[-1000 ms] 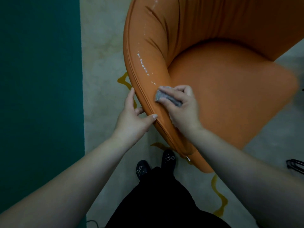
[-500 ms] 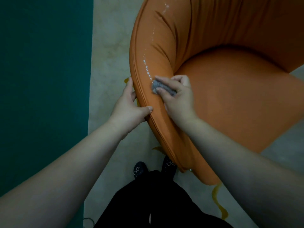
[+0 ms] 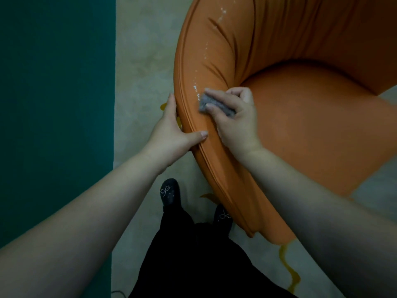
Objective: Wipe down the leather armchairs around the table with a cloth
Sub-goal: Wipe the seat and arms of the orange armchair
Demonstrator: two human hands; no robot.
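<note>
at the far left lies a dark green carpet (image 3: 53, 115), and beside it a pale floor (image 3: 141, 50) with yellow marks. the left hand (image 3: 171, 134) holds the outer edge of the orange armchair (image 3: 322, 136): the fingers lie on the outside of the rim and the thumb presses on top of it. just to the right, the right hand (image 3: 234, 119) grips a small grey cloth (image 3: 212, 105) and presses it on the top of the armrest, just below a line of white wet spots (image 3: 204, 54) that runs along the rim. below, two black shoes (image 3: 169, 193) with small bows stand on the floor, close to the chair's side.
</note>
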